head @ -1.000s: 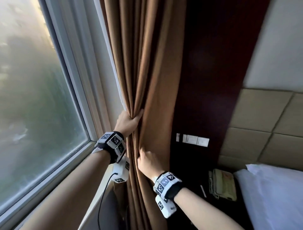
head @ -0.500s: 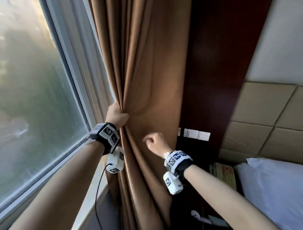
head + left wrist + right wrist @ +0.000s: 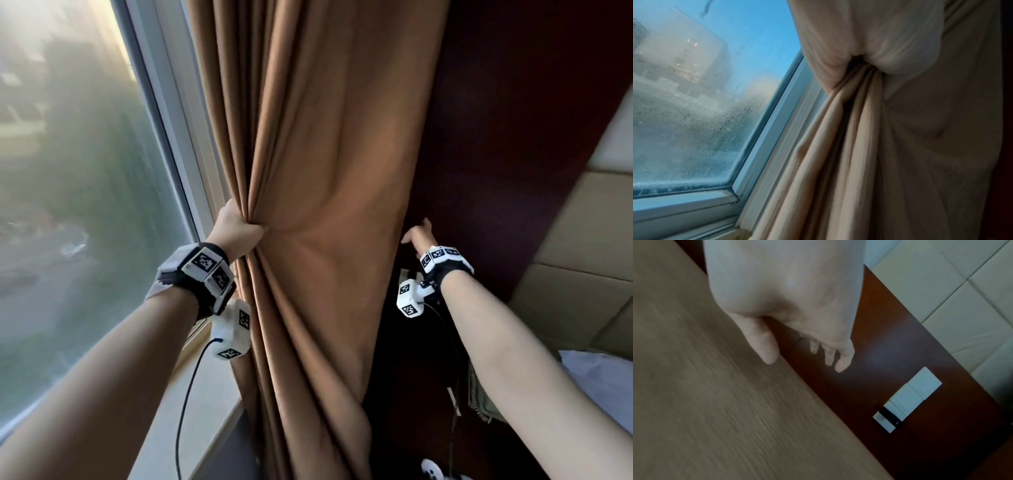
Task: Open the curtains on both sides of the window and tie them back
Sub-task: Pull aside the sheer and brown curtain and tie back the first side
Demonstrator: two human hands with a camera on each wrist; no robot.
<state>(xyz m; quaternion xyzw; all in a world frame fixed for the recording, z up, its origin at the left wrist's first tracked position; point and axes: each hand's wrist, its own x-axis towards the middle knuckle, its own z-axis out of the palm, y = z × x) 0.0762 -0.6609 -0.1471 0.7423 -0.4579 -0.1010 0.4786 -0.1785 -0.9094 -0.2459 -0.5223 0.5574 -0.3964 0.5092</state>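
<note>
The brown curtain point(image 3: 329, 192) hangs bunched at the right side of the window point(image 3: 75, 192). My left hand point(image 3: 239, 233) grips its gathered folds at the window-side edge, and the cloth puckers where the fist squeezes it point(image 3: 861, 61). My right hand point(image 3: 416, 236) reaches past the curtain's right edge toward the dark wood wall panel point(image 3: 507, 137), fingers straight and holding nothing. In the right wrist view that hand point(image 3: 809, 353) hovers over the panel beside the curtain point(image 3: 705, 386). No tie-back shows in any view.
White wall switches point(image 3: 908, 400) sit on the dark panel below my right hand. The window sill point(image 3: 205, 411) runs under my left arm. A padded headboard point(image 3: 582, 274) and white bedding point(image 3: 603, 377) lie at the right, with small items on a nightstand below.
My right hand let go of the curtain's front folds and swung right to its far edge by the wall panel. My left hand kept its grip and pulled the gathered folds together.
</note>
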